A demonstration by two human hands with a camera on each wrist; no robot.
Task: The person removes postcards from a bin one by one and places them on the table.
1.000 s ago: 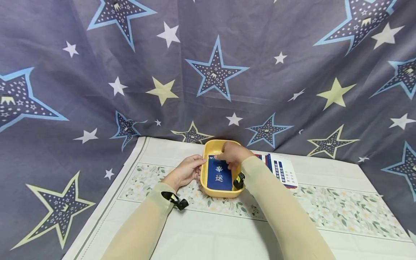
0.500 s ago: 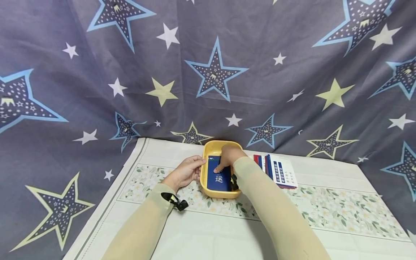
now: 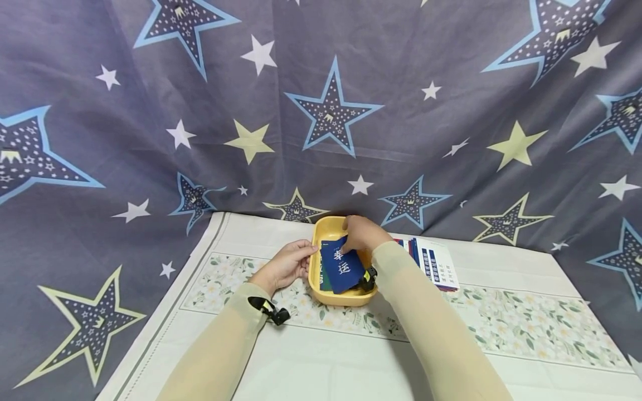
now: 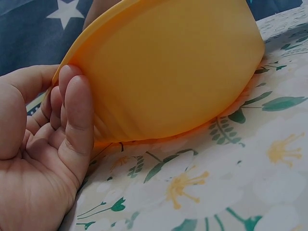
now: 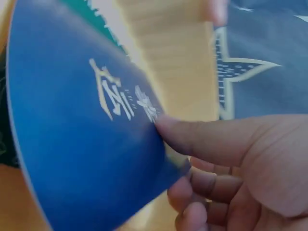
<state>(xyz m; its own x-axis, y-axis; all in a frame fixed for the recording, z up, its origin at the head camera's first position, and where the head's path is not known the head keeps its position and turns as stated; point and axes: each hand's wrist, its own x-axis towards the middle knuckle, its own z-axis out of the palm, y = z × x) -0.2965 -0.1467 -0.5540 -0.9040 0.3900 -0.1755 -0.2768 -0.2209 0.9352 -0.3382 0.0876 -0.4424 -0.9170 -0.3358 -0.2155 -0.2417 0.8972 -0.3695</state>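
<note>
A yellow plastic tub (image 3: 341,300) stands on the tablecloth near the curtain. My left hand (image 3: 286,265) pinches the tub's left rim; the left wrist view shows the thumb at the edge and fingers against the outer wall (image 4: 178,72). Inside the tub, my right hand (image 3: 365,234) pinches a dark blue card (image 3: 343,275) with white Chinese characters by its upper corner. In the right wrist view the card (image 5: 82,159) bends and tilts, thumb on its printed face. A green card (image 3: 325,282) lies beneath it, mostly covered.
A fanned stack of white, blue and red cards (image 3: 437,264) lies just right of the tub, partly behind the right forearm. A star-patterned curtain (image 3: 331,184) hangs behind the table. White cloth with a floral band (image 3: 531,323) covers the tabletop.
The right hand first reached lower over the blue card, then took its upper corner and drew it back, turning it and uncovering the green card. The left hand stayed on the rim.
</note>
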